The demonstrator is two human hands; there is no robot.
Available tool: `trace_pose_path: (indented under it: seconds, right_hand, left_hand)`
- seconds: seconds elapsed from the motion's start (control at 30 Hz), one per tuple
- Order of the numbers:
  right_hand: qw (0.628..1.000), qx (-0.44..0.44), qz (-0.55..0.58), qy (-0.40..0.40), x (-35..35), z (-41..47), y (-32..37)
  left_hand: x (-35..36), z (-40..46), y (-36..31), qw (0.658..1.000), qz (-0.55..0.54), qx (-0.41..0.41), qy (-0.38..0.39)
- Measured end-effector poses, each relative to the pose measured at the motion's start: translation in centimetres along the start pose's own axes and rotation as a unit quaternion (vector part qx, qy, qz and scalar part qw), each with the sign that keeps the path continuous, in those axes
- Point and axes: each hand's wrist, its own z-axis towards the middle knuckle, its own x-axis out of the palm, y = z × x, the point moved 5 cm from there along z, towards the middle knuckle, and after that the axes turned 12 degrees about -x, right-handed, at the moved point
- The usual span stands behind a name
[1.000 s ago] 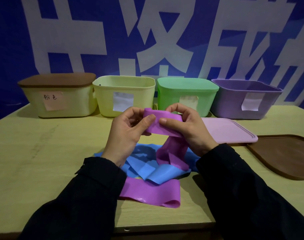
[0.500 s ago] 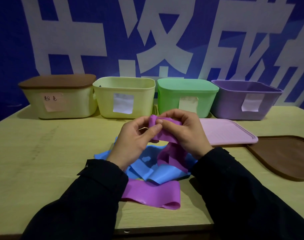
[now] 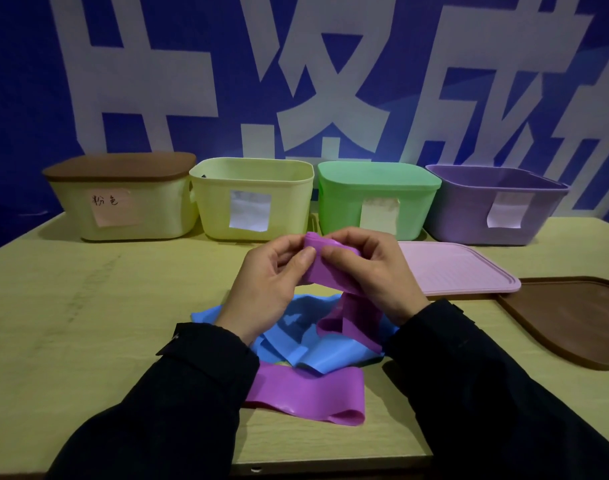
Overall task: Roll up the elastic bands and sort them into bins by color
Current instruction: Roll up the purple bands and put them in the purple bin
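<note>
Above the table, both hands pinch one purple band: left hand thumb clamps the started roll, right hand fingers curl round it, prob. to keep turns tight while the tail hangs to the pile. Loose blue band lies beneath, waiting. Count: 2 bands; 4 bins, w/ yellow bin & purple bin open; 2 lids off, pink lid & brown lid.
</note>
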Motion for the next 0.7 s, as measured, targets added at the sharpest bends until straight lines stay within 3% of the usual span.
trace_pose_path:
  seconds: [0.2, 0.37, 0.7]
  right_hand:
    - [0.999, -0.022, -0.020, 0.031, 0.1, 0.1, 0.5]
    - [0.998, -0.026, -0.038, -0.031, -0.8, 0.4, 0.6]
    - [0.999, -0.033, -0.011, -0.008, 0.2, 0.0, 0.3]
  left_hand:
    - [-0.5, -0.2, -0.6, 0.999, 0.017, 0.015, -0.026]
    - [-0.9, -0.1, -0.9, 0.998, -0.014, 0.022, -0.050]
    - [0.2, -0.1, -0.3, 1.000, 0.015, 0.007, 0.021]
